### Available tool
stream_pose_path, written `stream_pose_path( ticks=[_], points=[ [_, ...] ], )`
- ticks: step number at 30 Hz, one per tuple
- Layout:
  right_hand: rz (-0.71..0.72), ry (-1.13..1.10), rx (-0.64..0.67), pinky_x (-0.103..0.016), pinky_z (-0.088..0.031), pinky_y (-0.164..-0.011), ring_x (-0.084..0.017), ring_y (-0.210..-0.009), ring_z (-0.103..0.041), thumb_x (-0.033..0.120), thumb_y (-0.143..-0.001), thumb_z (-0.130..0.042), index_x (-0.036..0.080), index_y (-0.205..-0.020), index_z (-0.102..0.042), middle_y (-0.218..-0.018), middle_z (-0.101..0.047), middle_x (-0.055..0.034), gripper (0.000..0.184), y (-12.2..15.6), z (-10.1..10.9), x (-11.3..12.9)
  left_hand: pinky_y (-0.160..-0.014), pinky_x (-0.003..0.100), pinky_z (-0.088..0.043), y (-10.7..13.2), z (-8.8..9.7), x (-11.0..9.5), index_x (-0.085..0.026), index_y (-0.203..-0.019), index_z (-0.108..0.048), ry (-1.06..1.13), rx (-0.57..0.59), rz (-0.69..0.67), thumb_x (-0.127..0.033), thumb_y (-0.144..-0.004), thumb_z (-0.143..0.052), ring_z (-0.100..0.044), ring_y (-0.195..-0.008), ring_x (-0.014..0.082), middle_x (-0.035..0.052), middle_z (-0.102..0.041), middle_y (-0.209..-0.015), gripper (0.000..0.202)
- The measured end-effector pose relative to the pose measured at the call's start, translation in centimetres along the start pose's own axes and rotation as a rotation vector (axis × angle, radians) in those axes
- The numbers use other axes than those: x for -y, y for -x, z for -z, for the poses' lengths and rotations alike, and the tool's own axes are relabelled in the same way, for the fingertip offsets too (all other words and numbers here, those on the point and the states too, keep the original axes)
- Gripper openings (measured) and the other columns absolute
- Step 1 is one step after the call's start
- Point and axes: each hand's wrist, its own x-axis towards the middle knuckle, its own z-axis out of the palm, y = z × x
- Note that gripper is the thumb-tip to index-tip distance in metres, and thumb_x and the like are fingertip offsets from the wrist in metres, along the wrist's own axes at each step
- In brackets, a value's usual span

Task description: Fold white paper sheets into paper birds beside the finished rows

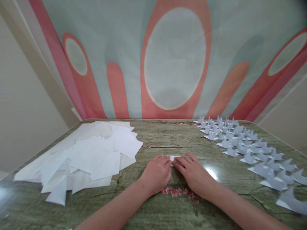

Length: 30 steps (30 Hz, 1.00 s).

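Observation:
A small piece of white paper (pixel 173 157) lies on the green wood-patterned table (pixel 158 137) in front of me, mostly hidden under my fingers. My left hand (pixel 157 174) rests on its left side with the fingers curled down and pressed on it. My right hand (pixel 193 172) covers its right side, fingers stretched forward and pressed flat on the paper. Both hands touch each other at the fingertips over the paper.
A loose heap of white paper sheets (pixel 88 156) spreads over the table's left half. Several folded white paper figures (pixel 249 147) stand in rows on the right, from the far edge to the near right. A patterned pink and grey cloth (pixel 175 57) hangs behind the table.

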Motion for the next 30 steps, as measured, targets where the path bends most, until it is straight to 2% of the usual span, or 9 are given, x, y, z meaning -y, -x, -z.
stream_pose_path(
  ticks=[13, 22, 26, 30],
  points=[
    [0.045, 0.072, 0.022, -0.05, -0.025, -0.103, -0.024, -0.114, -0.047, 0.009, -0.082, -0.045, 0.01, -0.119, -0.053, -0.119, -0.056, -0.0148, 0.038, 0.4, 0.0, 0.3, -0.1, 0.036, -0.036, -0.1, 0.0, -0.1, -0.011, -0.106, -0.057, -0.044, 0.029, -0.027, -0.02, -0.085, -0.042, -0.054, -0.106, 0.0194, 0.011, -0.061, -0.111, 0.027],
    [-0.035, 0.14, 0.035, -0.046, -0.026, -0.102, -0.024, -0.099, -0.055, 0.006, -0.078, -0.051, 0.011, -0.099, -0.065, -0.099, -0.063, -0.0129, 0.026, 0.5, 0.9, 0.3, -0.1, 0.035, -0.036, 0.0, -0.1, 0.0, -0.01, -0.11, -0.054, -0.06, 0.053, -0.027, -0.023, -0.084, -0.045, -0.053, -0.109, 0.0194, 0.0121, -0.059, -0.115, 0.03],
    [-0.065, 0.171, 0.046, -0.043, -0.034, -0.093, -0.025, -0.093, -0.056, 0.002, -0.075, -0.052, 0.011, -0.09, -0.066, -0.093, -0.063, -0.0129, 0.023, 0.8, 1.2, 0.0, -0.1, 0.035, -0.036, 0.0, -0.1, 0.0, -0.01, -0.111, -0.054, -0.058, 0.053, -0.027, -0.023, -0.084, -0.046, -0.053, -0.108, 0.02, 0.0128, -0.059, -0.116, 0.031],
    [-0.073, 0.204, 0.094, -0.038, -0.041, -0.08, -0.025, -0.088, -0.055, 0.005, -0.076, -0.053, 0.011, -0.087, -0.067, -0.094, -0.062, -0.0125, 0.019, 0.7, 1.2, 0.0, -0.1, 0.036, -0.035, 0.1, 0.1, 0.0, -0.011, -0.113, -0.053, -0.057, 0.063, -0.042, -0.024, -0.085, -0.046, -0.051, -0.111, 0.0209, 0.0125, -0.057, -0.118, 0.031]
  ],
)
